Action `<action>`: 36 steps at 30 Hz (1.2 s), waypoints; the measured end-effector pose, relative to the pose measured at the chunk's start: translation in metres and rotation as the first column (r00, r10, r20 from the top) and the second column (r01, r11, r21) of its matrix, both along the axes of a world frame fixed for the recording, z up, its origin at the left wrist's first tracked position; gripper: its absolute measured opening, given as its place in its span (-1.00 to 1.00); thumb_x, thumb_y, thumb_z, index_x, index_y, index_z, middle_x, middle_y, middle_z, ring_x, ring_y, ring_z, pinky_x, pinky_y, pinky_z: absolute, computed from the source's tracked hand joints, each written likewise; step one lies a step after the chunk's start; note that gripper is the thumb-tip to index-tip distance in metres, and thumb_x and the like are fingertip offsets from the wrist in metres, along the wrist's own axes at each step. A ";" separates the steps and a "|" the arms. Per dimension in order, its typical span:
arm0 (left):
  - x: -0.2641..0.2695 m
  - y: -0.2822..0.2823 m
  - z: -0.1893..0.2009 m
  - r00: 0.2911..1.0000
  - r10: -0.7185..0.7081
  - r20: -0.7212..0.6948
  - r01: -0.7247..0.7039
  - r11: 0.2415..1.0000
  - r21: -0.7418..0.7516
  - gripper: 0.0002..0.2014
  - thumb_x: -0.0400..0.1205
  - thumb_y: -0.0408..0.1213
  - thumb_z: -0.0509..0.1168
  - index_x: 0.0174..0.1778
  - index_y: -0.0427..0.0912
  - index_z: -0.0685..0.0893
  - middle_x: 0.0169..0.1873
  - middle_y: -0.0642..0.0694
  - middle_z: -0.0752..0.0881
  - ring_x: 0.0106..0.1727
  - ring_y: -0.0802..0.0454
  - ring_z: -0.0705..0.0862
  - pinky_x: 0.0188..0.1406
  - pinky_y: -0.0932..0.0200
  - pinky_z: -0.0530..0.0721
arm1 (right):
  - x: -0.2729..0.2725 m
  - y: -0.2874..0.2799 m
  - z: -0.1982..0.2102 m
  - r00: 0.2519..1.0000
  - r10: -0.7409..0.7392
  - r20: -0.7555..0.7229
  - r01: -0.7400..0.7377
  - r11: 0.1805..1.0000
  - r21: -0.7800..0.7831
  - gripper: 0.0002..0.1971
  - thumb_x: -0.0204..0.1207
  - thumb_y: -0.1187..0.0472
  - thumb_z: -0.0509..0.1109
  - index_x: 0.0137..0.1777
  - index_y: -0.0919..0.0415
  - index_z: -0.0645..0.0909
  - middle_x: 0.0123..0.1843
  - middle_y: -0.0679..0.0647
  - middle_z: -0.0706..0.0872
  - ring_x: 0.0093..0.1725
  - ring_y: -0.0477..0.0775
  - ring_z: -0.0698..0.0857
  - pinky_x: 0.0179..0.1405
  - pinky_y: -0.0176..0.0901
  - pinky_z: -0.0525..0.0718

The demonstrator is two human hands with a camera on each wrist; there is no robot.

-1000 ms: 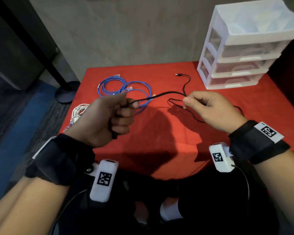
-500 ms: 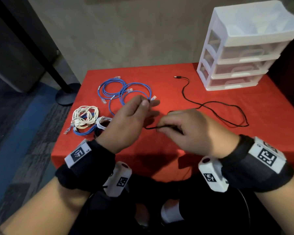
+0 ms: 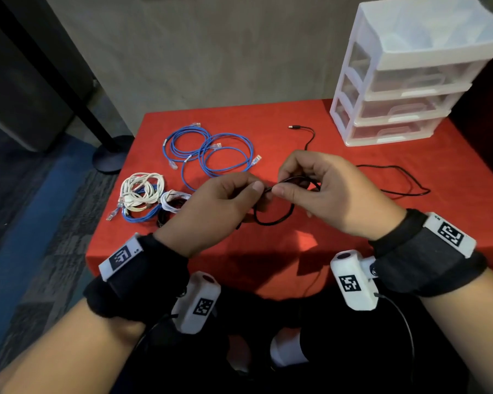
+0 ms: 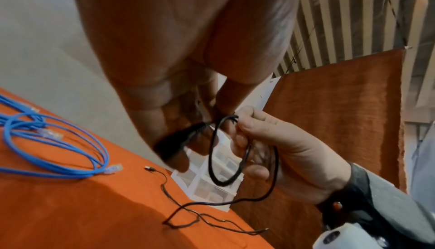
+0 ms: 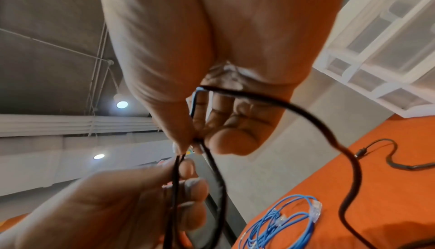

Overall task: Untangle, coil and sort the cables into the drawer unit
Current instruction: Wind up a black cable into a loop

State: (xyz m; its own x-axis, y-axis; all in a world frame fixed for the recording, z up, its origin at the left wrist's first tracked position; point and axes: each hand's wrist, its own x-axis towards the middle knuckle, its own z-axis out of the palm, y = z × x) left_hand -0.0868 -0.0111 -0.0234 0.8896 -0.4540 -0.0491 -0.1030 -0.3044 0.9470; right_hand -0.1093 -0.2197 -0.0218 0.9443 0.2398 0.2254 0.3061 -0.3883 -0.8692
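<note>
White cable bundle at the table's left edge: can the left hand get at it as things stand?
Probably not yet. The white cable bundle lies uncovered just beyond the left hand, but that hand is pinching the black cable with the right hand and must let go first.

No words, brands or numbers can be read. The only signs are black-and-white square code markers on the wristbands (image 3: pixel 450 234) and wrist cameras (image 3: pixel 350 281); small print beside them is too blurred.
</note>
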 end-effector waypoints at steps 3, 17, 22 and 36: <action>0.005 0.008 -0.003 1.000 -0.016 -0.022 0.017 0.998 0.066 -0.84 0.78 -0.28 0.30 0.03 -0.11 0.81 -0.16 -0.17 0.77 -0.13 -0.05 0.78 -0.05 -0.26 0.85 | 0.001 -0.002 -0.005 0.998 -0.030 0.063 0.034 0.997 -0.067 -0.87 0.58 0.30 0.54 -0.15 0.21 0.64 -0.28 0.11 0.71 -0.26 0.12 0.62 -0.17 0.02 0.61; -0.002 -0.004 0.000 0.910 0.019 -0.414 -0.077 0.989 -0.124 -0.90 0.63 -0.20 0.45 -0.03 -0.08 0.66 -0.11 -0.12 0.83 -0.27 -0.04 0.86 -0.42 0.20 0.75 | 0.002 0.015 -0.015 0.990 -0.068 -0.123 0.097 0.966 0.240 -0.85 0.66 0.33 0.46 -0.03 0.39 0.55 -0.34 0.27 0.63 -0.43 0.22 0.65 -0.37 0.18 0.74; 0.000 -0.007 -0.020 0.990 0.138 -0.006 -0.137 0.990 0.023 -0.82 0.66 -0.18 0.47 -0.14 -0.20 0.68 -0.45 -0.08 0.72 -0.58 0.00 0.58 -0.53 0.19 0.57 | 0.002 0.019 -0.021 0.981 -0.094 -0.171 0.140 0.949 0.284 -0.86 0.66 0.35 0.45 -0.05 0.39 0.55 -0.36 0.16 0.58 -0.47 0.16 0.58 -0.48 0.22 0.75; -0.002 -0.002 -0.020 0.991 0.022 -0.132 -0.046 0.982 -0.185 -0.95 0.72 -0.32 0.35 -0.02 -0.22 0.63 -0.26 -0.09 0.77 -0.18 -0.13 0.80 -0.05 -0.02 0.79 | 0.004 0.016 -0.016 0.992 -0.078 -0.101 0.099 0.970 0.223 -0.90 0.64 0.36 0.47 -0.07 0.31 0.60 -0.39 -0.03 0.63 -0.48 0.03 0.59 -0.45 -0.15 0.59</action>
State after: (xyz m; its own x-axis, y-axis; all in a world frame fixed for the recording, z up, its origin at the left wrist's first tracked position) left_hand -0.0884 -0.0127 -0.0433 0.8963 -0.4358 -0.0818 0.0313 -0.1219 0.9921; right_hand -0.1051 -0.2034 -0.0376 0.9786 0.1067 0.1762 0.1947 -0.1995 -0.9604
